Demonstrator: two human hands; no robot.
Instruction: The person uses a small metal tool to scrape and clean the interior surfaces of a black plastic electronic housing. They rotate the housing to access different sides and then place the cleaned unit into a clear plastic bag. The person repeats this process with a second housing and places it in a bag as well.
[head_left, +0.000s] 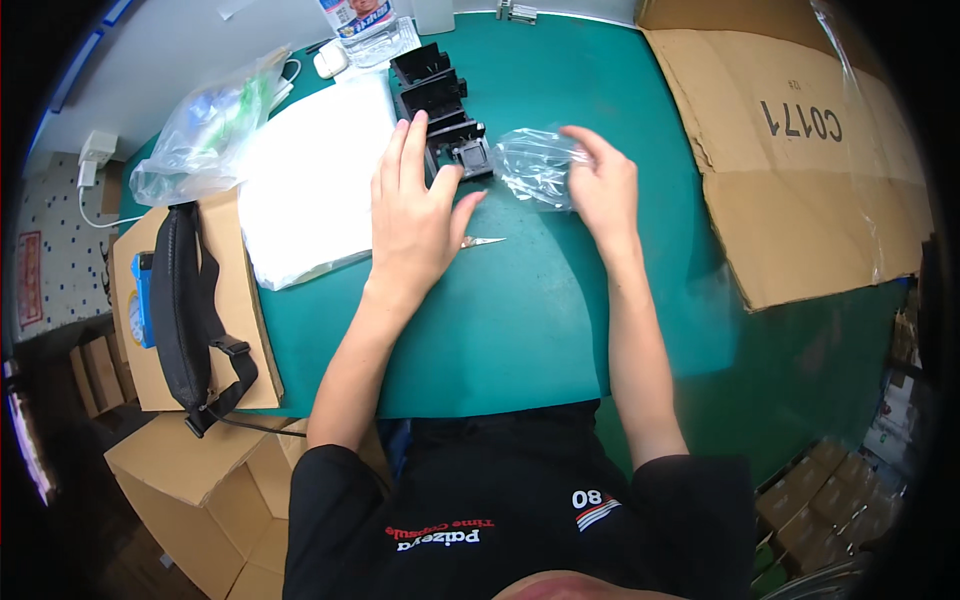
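My left hand (412,210) lies with fingers stretched out beside a row of black plastic parts (435,97), its fingertips at their left edge. Whether it presses on them I cannot tell. A crumpled clear plastic bag (537,168) is pinched in my right hand (605,185), just right of the nearest black part. From under my left hand pokes a pointed metal blade tip (485,241), perhaps of scissors; the rest of it is hidden. To the left, a large white plastic package (310,180) reaches under or up against my left hand.
A green mat (500,340) covers the table. An opened cardboard box (800,170) stands at the right. On the left are a black waist pouch (185,300) on cardboard and a clear bag (215,125). At the back stand a bottle (370,35) and a white earbud case (330,60).
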